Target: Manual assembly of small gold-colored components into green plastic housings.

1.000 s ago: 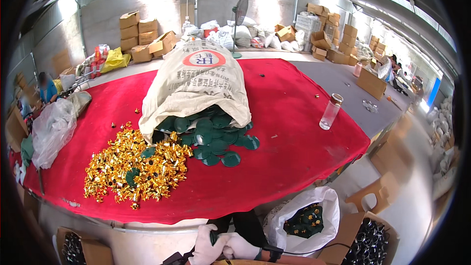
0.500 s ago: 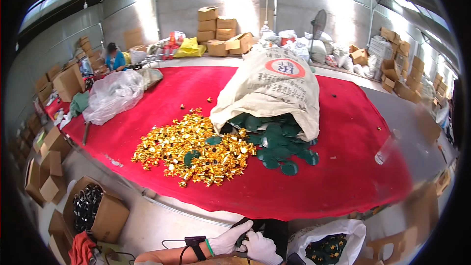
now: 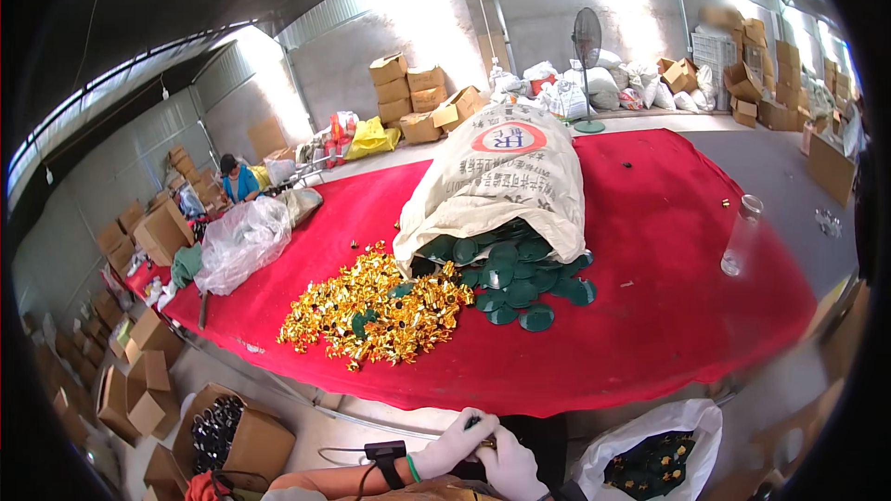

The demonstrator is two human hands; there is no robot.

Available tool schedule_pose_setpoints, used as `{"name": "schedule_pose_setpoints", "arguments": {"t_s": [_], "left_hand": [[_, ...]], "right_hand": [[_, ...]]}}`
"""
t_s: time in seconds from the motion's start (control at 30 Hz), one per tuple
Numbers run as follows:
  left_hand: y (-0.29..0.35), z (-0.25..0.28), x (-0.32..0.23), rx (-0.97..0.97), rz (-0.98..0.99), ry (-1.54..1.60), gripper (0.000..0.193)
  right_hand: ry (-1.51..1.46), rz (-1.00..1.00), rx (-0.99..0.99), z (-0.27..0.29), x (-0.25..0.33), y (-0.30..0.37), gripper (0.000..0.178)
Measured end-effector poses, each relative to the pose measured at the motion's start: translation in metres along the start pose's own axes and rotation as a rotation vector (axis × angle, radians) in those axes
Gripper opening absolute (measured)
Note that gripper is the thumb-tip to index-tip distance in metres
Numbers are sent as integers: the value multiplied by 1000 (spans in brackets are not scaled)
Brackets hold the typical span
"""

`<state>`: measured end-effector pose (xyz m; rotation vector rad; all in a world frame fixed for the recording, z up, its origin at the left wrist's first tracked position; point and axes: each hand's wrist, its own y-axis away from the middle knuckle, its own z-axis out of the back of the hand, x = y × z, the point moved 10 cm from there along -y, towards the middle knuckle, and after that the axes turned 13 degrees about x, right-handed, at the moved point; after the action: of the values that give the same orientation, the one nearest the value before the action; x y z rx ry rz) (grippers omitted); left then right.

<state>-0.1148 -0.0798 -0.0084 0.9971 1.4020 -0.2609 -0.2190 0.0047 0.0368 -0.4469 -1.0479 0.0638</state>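
Low in the view, my left hand (image 3: 451, 445) and my right hand (image 3: 511, 466), both in white gloves, meet in front of my body. Their fingers are closed together around a small dark and gold piece (image 3: 487, 443), mostly hidden by the gloves. Beyond them, on the red cloth, spreads a heap of shiny gold pieces (image 3: 422, 309). Beside that heap, dark green discs (image 3: 522, 293) spill from the mouth of a large cream sack (image 3: 501, 172). A white bag (image 3: 703, 422) of green discs with gold pieces stands just right of my hands.
The red-covered table (image 3: 640, 343) bears a clear jar (image 3: 742, 237) at right and clear plastic sheeting (image 3: 243, 246) at left. A carton (image 3: 264, 441) of black parts stands at lower left. A person (image 3: 239, 181) sits at far left; a fan (image 3: 587, 46) stands behind.
The view has tilted and shifted, so the table sits differently in it. My hands remain together; the left fingers are raised slightly and a bit of gold shows between the gloves.
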Motion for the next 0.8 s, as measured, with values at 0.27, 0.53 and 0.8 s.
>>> {"name": "schedule_pose_setpoints", "arguments": {"t_s": [0.27,0.53,0.8], "left_hand": [[4,-46,14,147,196,218,25],[14,-78,-50,-39,-494,-1234,58],[-8,-15,5,54,-317,-315,36]], "right_hand": [[86,52,134,5,-17,23,35],[-1671,-780,517,-83,-110,64,25],[-522,-615,453,-30,-55,28,24]]}}
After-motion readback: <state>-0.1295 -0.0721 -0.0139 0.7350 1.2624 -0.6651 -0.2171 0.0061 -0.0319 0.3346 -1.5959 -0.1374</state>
